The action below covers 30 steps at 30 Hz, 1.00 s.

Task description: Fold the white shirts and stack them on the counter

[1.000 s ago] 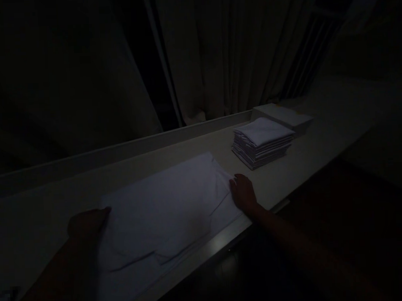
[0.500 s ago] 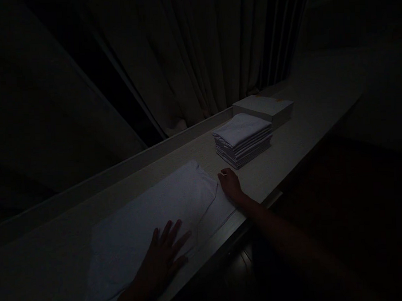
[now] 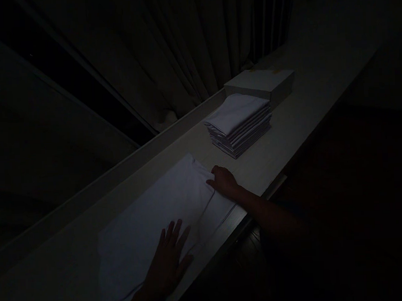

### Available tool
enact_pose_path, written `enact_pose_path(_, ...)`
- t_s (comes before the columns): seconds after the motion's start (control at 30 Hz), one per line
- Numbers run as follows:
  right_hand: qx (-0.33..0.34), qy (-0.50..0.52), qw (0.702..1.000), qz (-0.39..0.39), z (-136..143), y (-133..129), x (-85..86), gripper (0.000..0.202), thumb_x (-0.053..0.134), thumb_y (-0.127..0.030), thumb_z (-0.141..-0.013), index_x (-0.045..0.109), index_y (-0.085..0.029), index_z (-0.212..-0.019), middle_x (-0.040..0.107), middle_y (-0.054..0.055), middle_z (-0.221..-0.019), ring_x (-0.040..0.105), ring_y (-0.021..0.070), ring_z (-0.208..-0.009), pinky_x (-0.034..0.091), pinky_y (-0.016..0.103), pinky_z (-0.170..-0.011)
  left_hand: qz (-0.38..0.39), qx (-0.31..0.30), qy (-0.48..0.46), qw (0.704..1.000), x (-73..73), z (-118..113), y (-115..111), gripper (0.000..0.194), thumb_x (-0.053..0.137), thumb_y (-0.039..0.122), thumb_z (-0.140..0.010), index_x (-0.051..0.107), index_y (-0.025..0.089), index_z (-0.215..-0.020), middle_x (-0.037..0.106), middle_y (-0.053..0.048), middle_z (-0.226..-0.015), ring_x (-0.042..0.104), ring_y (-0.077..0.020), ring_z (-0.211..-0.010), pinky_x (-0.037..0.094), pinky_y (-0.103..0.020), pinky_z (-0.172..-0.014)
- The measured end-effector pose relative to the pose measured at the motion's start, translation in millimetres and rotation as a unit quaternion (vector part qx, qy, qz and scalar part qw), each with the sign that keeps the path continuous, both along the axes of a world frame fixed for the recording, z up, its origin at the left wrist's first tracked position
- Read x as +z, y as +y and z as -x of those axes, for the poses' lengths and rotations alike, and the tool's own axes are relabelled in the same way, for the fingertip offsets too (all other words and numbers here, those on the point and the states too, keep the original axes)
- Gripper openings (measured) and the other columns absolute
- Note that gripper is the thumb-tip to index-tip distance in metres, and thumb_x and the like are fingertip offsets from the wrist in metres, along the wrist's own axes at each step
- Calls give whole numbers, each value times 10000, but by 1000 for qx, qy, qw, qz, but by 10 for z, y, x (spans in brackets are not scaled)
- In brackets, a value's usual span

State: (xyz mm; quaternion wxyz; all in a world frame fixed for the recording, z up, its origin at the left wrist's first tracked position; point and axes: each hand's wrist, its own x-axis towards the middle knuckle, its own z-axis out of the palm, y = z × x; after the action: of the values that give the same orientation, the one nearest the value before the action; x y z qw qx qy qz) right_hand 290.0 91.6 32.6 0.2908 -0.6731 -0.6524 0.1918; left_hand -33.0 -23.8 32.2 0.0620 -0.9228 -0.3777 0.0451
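A pale cloth (image 3: 150, 219) lies spread along the long white counter, its right end folded over with a dark seam line showing. My left hand (image 3: 169, 258) rests flat on the near part of this cloth, fingers stretched out. At the far right corner, my right hand (image 3: 224, 181) has its thumb and fingers closed on the cloth's edge. Just beyond the right hand stands a neat stack of folded pale cloths (image 3: 236, 124). Dim light hides the finer detail of the fabric.
Behind the stack sits a white box (image 3: 261, 82) with yellowish marks on top. A raised ledge (image 3: 147, 148) runs along the counter's back edge, below dark curtains (image 3: 183, 49). The counter (image 3: 305, 106) stretches away to the upper right.
My right hand has moved slightly left and now grips the cloth's edge, drawing up creases there. The left hand stays flat on the cloth. The view has shifted a little.
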Motion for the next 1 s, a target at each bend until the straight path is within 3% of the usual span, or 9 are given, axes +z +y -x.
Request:
enact_pose_path(0.17,-14,-25,999,-14,70,1,39,268,681,-392,-839,662,-167,-983,667,126,-1024,575,250,-1002,430,348,-865,-2,-3,0,1000,13,-8,3,720,466,491,-911,172,299,-1539,122,-64,-1626,116,-322,-1488,247,-573,-1162)
enact_pose_path(0.3,5,26,1000,-12,162,43,34,196,645,-343,-865,697,-167,-934,693,114,-986,610,230,-962,428,322,-846,-4,-4,4,1000,9,-7,11,721,471,491,-909,178,296,-1538,122,-64,-1627,117,-321,-1487,246,-570,-1163)
enact_pose_path(0.5,-23,111,991,65,213,85,61,271,652,-434,-865,730,-179,-915,723,115,-972,651,230,-919,434,304,-787,-7,-4,1,1000,21,-17,0,707,465,460,-920,169,293,-1540,123,-65,-1626,115,-313,-1489,237,-561,-1169)
enact_pose_path(0.83,3,106,994,20,171,5,306,362,495,-404,-972,693,-165,-786,716,125,-887,639,216,-830,422,303,-784,-5,1,-12,1000,24,-39,0,717,481,495,-904,182,327,-1534,149,-41,-1624,144,-313,-1484,263,-565,-1161)
enact_pose_path(0.93,10,179,983,24,213,22,313,346,513,-392,-960,662,-174,-736,708,123,-888,629,221,-887,419,312,-848,1,5,-8,1000,34,-46,-6,718,481,484,-907,175,324,-1536,134,-39,-1627,130,-311,-1487,261,-572,-1163)
enact_pose_path(1.0,-21,284,957,57,233,57,284,312,572,-374,-926,625,-179,-688,699,110,-865,626,221,-928,427,303,-857,2,4,-9,1000,39,-47,-9,721,481,481,-907,168,323,-1538,127,-38,-1628,124,-311,-1488,258,-572,-1165)
